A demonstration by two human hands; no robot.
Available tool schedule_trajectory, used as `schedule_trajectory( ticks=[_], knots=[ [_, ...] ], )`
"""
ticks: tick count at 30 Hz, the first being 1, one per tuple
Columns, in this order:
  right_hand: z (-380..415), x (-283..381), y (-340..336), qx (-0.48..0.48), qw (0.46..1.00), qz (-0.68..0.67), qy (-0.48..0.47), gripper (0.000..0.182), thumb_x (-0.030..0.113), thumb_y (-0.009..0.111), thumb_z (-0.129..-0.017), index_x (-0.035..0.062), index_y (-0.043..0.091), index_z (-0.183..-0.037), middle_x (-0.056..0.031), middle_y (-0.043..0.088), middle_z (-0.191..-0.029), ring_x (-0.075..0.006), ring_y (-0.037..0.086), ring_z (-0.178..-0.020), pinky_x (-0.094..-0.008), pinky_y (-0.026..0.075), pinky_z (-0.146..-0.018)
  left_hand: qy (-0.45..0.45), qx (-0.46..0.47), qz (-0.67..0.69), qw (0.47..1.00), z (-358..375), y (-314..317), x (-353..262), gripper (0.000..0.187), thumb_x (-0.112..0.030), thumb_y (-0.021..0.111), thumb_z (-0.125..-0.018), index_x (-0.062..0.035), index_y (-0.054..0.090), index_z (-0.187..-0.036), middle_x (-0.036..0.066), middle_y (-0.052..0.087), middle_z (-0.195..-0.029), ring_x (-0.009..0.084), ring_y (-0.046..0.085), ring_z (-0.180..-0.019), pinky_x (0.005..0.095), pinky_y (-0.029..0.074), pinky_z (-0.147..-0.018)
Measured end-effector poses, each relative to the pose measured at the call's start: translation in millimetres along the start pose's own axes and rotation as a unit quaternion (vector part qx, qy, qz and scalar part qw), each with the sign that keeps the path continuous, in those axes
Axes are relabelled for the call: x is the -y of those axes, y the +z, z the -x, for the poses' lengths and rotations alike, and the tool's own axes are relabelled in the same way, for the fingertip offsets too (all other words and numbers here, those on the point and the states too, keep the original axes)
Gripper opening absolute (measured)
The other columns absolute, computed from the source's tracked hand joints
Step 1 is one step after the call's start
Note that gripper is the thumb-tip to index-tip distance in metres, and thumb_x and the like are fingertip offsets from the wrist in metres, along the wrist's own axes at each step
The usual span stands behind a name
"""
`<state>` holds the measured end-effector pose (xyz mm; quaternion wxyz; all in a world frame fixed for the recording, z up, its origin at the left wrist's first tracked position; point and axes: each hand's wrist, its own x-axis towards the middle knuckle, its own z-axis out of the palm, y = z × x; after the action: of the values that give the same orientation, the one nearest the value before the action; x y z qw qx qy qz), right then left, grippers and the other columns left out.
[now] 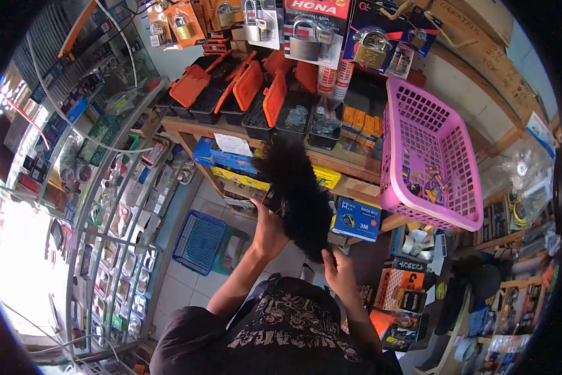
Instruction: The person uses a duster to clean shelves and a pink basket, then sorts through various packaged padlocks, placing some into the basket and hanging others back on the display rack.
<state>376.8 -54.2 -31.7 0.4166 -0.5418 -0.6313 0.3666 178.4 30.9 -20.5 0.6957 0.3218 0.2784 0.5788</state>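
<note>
A fluffy black duster (299, 194) stretches from the open screw bins down toward my body. My right hand (340, 272) is closed at its lower end, where the handle is hidden. On the duster's left side, my left hand (267, 232) is raised with its thumb up, gripping a small dark object that the duster mostly covers. Beyond the duster's upper tip stand black bins with orange lids (274, 99), some holding small hardware. Blue boxes (231, 159) and a yellow box (324, 177) sit on the shelf just below them.
A pink basket (396, 181) with small items stands at the right of the shelf. Padlocks (306, 44) hang above. A blue basket (199, 240) rests on a green stool (232, 250) below. Glass display shelves (121, 231) line the left; boxes (409, 281) are stacked at right.
</note>
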Motion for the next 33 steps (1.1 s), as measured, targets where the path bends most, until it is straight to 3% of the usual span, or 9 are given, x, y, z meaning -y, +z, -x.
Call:
schedule_trajectory(
  ticks=[3, 4, 6, 8, 12, 15, 17, 27, 33],
  knots=[
    [1, 8, -1, -0.006, 0.999, 0.027, -0.022, 0.029, 0.022, 0.057, -0.096, -0.0034, 0.056, -0.083, -0.0155, 0.045, -0.054, -0.0256, 0.044, -0.042, -0.0380, 0.033, -0.045, 0.133, -0.012, -0.278, 0.951, 0, -8, 6, 0.065, -0.057, 0.031, -0.099, -0.0104, 0.039, -0.144, 0.009, 0.040, -0.147, 0.0344, 0.036, -0.134, 0.0504, 0.031, -0.110],
    [2, 10, -2, 0.015, 0.998, 0.055, -0.007, 0.024, 0.021, 0.056, -0.096, -0.0030, 0.058, -0.094, -0.0186, 0.055, -0.068, -0.0303, 0.054, -0.056, -0.0369, 0.040, -0.053, 0.132, -0.012, -0.279, 0.951, -2, -9, 6, 0.065, -0.057, 0.031, -0.099, -0.0104, 0.039, -0.144, 0.009, 0.040, -0.147, 0.0344, 0.036, -0.134, 0.0504, 0.031, -0.110],
    [4, 8, -3, 0.038, 0.996, 0.083, 0.006, 0.024, 0.019, 0.054, -0.097, -0.0026, 0.060, -0.105, -0.0217, 0.064, -0.082, -0.0349, 0.065, -0.070, -0.0357, 0.047, -0.060, 0.012, -0.168, 0.190, 0.967, -11, -5, -3, 0.075, -0.065, 0.026, -0.095, -0.0103, 0.039, -0.144, 0.009, 0.041, -0.146, 0.0327, 0.039, -0.132, 0.0481, 0.033, -0.109],
    [13, -1, -2, 0.063, 0.993, 0.099, 0.006, 0.025, 0.019, 0.054, -0.096, -0.0013, 0.061, -0.110, -0.0227, 0.065, -0.085, -0.0417, 0.064, -0.075, -0.0375, 0.049, -0.062, 0.024, -0.111, 0.164, 0.980, -23, -6, -30, 0.078, -0.068, 0.026, -0.093, -0.0101, 0.038, -0.144, 0.010, 0.041, -0.146, 0.0319, 0.040, -0.131, 0.0469, 0.033, -0.109],
    [27, -15, -11, 0.102, 0.991, 0.086, 0.025, 0.026, 0.020, 0.054, -0.096, -0.0004, 0.061, -0.111, -0.0223, 0.065, -0.083, -0.0383, 0.065, -0.070, -0.0360, 0.048, -0.060, -0.002, 0.002, 0.160, 0.987, -20, -4, -55, 0.084, -0.072, 0.028, -0.090, -0.0091, 0.035, -0.146, 0.012, 0.043, -0.144, 0.0298, 0.044, -0.129, 0.0438, 0.035, -0.109],
    [24, -10, -8, 0.090, 0.992, 0.078, 0.046, 0.025, 0.020, 0.054, -0.096, 0.0003, 0.062, -0.111, -0.0220, 0.064, -0.078, -0.0350, 0.066, -0.067, -0.0350, 0.047, -0.059, -0.014, -0.043, 0.142, 0.989, -17, 13, -29, 0.087, -0.074, 0.026, -0.089, -0.0072, 0.036, -0.145, 0.014, 0.045, -0.141, 0.0300, 0.044, -0.129, 0.0446, 0.035, -0.110],
    [13, 1, -3, 0.027, 0.999, 0.032, 0.008, 0.027, 0.019, 0.057, -0.096, -0.0017, 0.056, -0.078, -0.0157, 0.046, -0.055, -0.0254, 0.041, -0.041, -0.0365, 0.029, -0.043, -0.033, -0.067, 0.122, 0.990, -15, 19, -25, 0.087, -0.074, 0.025, -0.089, -0.0067, 0.037, -0.143, 0.014, 0.047, -0.139, 0.0300, 0.044, -0.129, 0.0448, 0.035, -0.110],
    [34, -6, -3, 0.010, 1.000, 0.015, -0.003, 0.028, 0.022, 0.056, -0.096, -0.0035, 0.059, -0.085, -0.0169, 0.046, -0.055, -0.0279, 0.042, -0.042, -0.0387, 0.033, -0.045, -0.030, -0.064, 0.110, 0.991, -20, 23, -34, 0.087, -0.075, 0.024, -0.089, -0.0059, 0.042, -0.139, 0.014, 0.050, -0.135, 0.0301, 0.048, -0.124, 0.0431, 0.036, -0.108],
    [45, -27, -7, 0.046, 0.998, 0.032, -0.008, 0.038, 0.025, 0.055, -0.097, -0.0029, 0.053, -0.071, -0.0142, 0.038, -0.050, -0.0236, 0.036, -0.040, -0.0378, 0.030, -0.044, -0.035, -0.020, 0.148, 0.988, -20, 8, -64, 0.083, -0.071, 0.028, -0.091, -0.0060, 0.040, -0.140, 0.015, 0.043, -0.142, 0.0275, 0.044, -0.128, 0.0434, 0.038, -0.107]
  ],
)
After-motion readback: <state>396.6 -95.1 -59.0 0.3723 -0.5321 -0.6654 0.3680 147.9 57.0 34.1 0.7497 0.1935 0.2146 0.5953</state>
